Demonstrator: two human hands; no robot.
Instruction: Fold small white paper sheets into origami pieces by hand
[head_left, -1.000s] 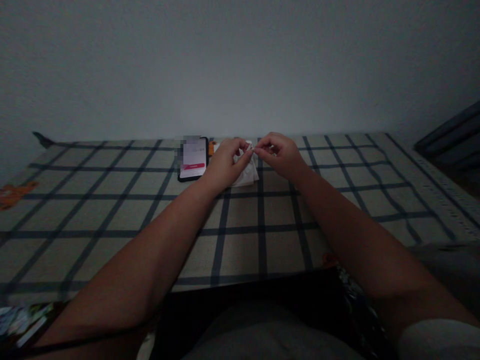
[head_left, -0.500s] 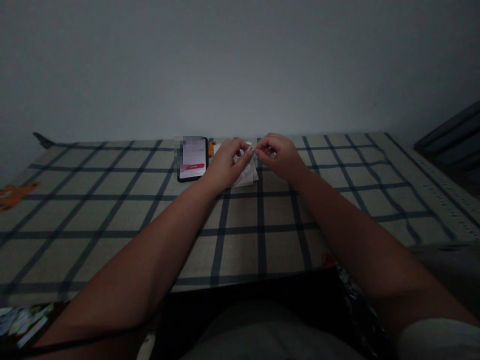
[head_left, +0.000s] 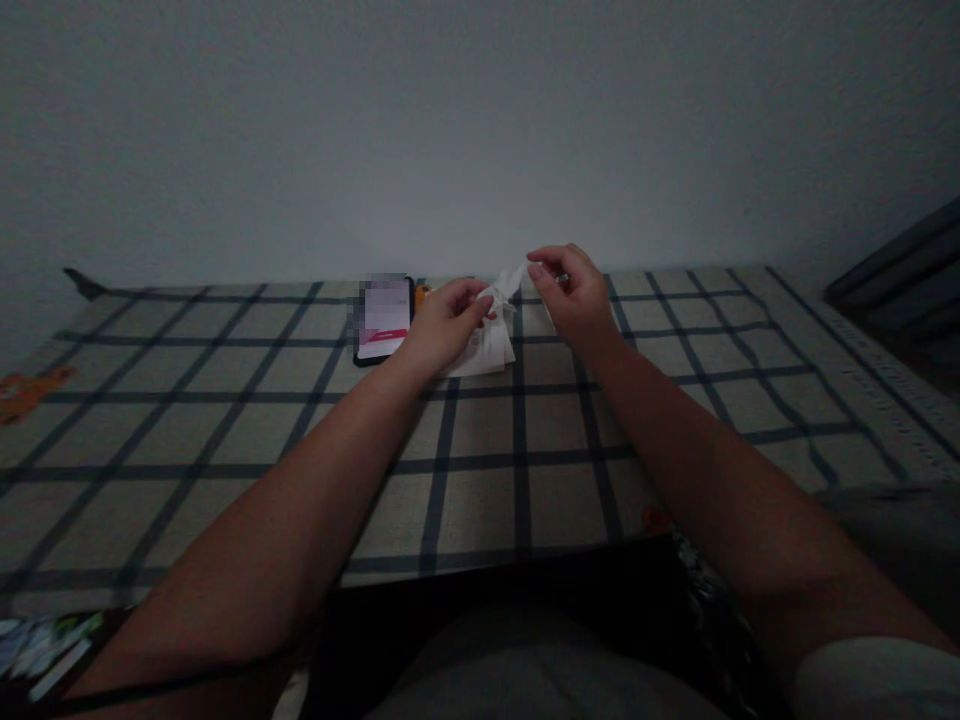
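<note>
My left hand (head_left: 448,322) pinches a crumpled, thin white paper-like piece (head_left: 510,285) between thumb and fingers. The piece slants up to the right, where the thumb and forefinger of my right hand (head_left: 574,290) close on its far end. Whether it is paper or soft plastic I cannot tell. Below my left fingers, flat white sheets (head_left: 487,350) with faint print lie on the checked cloth, partly covered by that hand. Just left of the hand lies a phone (head_left: 386,345) with a lit screen and a pink bar.
A checked tablecloth (head_left: 300,420) with dark blue lines covers the table, which meets a pale wall (head_left: 480,140) behind. An orange figure (head_left: 34,392) shows on the cloth at left. Dark striped fabric (head_left: 900,270) stands at the right edge.
My right hand has moved up and slightly right, away from my left. More of the white piece now shows stretched between them. The phone has stayed in place.
</note>
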